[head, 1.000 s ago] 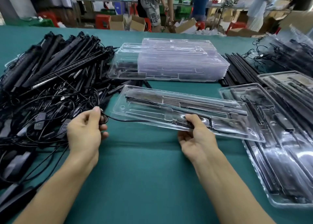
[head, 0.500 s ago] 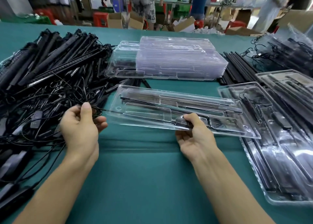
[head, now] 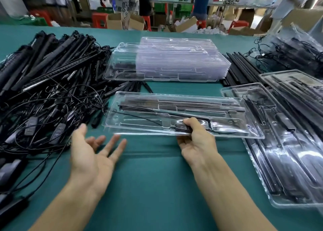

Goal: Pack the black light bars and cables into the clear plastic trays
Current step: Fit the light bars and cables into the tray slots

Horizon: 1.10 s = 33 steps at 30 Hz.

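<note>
Nearest the camera, two bare arms reach out over a green table (head: 157, 187). The left hand (head: 94, 154) is turned palm up with its fingers spread apart, and it holds nothing. It is low over the cloth, near the edge of the black pile. The right hand (head: 195, 140) grips the near edge of a clear tray (head: 132, 124), thumb on top and the other fingers curled under. The thumb presses on a small black control box (head: 181, 128) that sits in a pocket of the tray.

The tray is long, see-through and shiny, with sunken slots shaped for each part. Thin black light bars (head: 192, 105) lie side by side in its far slots. A thin black cable (head: 138, 117) runs across its left half. Its right end lies over the corner of the packed trays (head: 288, 161) (those are full of black parts too, and they shine in the light).

To the left is a big messy pile (head: 52, 84) of black bars and tangled cables. Farther back, in the middle, sits a neat stack of empty trays (head: 174, 63), with loose black rods (head: 241, 68) just beside it on the right. Beyond the table are brown boxes (head: 115, 22), red stools (head: 99, 19) and people (head: 201, 2) standing, all blurry.
</note>
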Available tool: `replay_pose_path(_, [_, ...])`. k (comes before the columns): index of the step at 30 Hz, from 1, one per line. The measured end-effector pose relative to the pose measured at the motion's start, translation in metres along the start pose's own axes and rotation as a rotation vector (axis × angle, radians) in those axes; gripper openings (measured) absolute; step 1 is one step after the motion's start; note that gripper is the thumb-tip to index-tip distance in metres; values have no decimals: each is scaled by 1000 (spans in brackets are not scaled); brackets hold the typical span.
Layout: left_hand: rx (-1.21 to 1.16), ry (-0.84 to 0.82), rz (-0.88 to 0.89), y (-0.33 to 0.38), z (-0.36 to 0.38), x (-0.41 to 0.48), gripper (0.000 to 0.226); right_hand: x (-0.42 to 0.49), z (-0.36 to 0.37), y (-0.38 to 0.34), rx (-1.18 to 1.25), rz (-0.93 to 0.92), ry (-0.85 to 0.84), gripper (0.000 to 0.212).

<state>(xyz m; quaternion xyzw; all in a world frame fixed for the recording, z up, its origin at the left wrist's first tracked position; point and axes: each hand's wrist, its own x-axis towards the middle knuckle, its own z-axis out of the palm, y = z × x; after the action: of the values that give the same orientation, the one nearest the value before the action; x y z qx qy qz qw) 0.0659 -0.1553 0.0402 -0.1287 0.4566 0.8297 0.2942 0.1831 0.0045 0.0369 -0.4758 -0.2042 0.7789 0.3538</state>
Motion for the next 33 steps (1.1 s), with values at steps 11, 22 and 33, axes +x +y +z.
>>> replay_pose_path(11, [121, -137, -174, -79, 79, -24, 42, -16, 15, 16, 12, -27, -4, 14])
replay_pose_path(22, [40, -42, 75, -88, 96, -4, 45, -22, 22, 11, -52, 27, -112, 13])
replay_pose_path(33, [174, -40, 88, -90, 87, -1, 44, -14, 21, 13, -131, 28, -113, 11])
